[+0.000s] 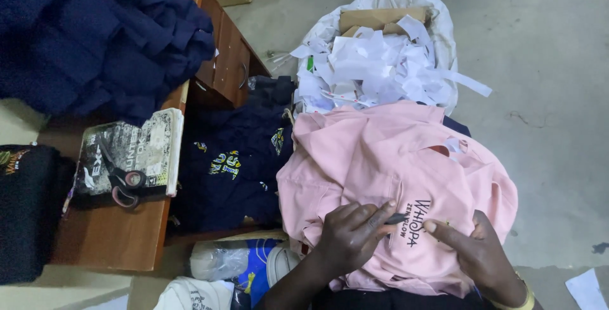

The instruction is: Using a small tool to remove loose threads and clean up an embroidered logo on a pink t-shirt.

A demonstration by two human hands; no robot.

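Your left hand (353,234) pinches a small dark tool (396,219) against the pink garment (393,177) bunched on your lap; your right hand (472,246) presses it flat, fingers open. A slip could nick fabric or fingertip

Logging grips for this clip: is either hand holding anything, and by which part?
The left hand pinches a small dark object by one end between its fingers; what it is cannot be told. The right hand only presses the pink garment.
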